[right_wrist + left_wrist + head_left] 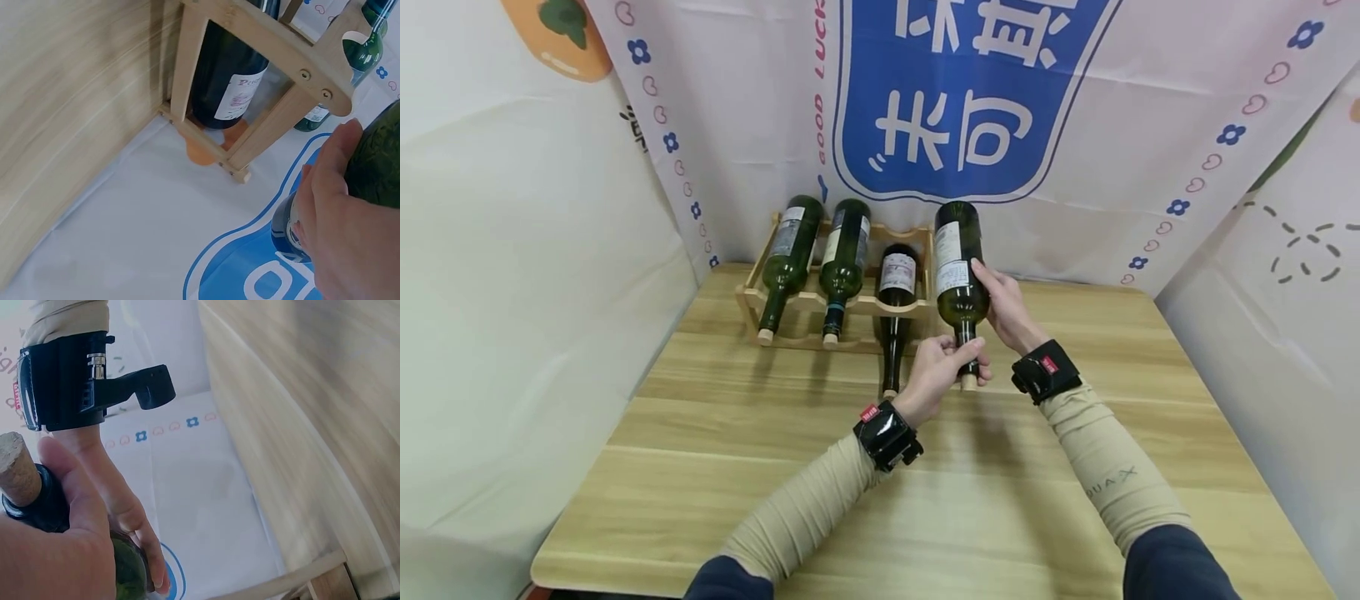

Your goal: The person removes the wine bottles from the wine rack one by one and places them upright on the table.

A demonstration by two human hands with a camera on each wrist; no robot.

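My left hand grips the neck of a dark green wine bottle, thumb over it, close above the cork. Farther up, my right hand holds the right side of its body. The bottle is tilted with the cork end toward me and its labelled body away, just right of a wooden wine rack. Two green bottles lie on the rack's upper tier, corks facing me. Lower in the rack lies a darker bottle with a white label, its neck pointing my way.
The rack stands at the back of a wood-grain table, near a white printed cloth with a blue emblem. More white cloth hangs along the left side, and another panel along the right.
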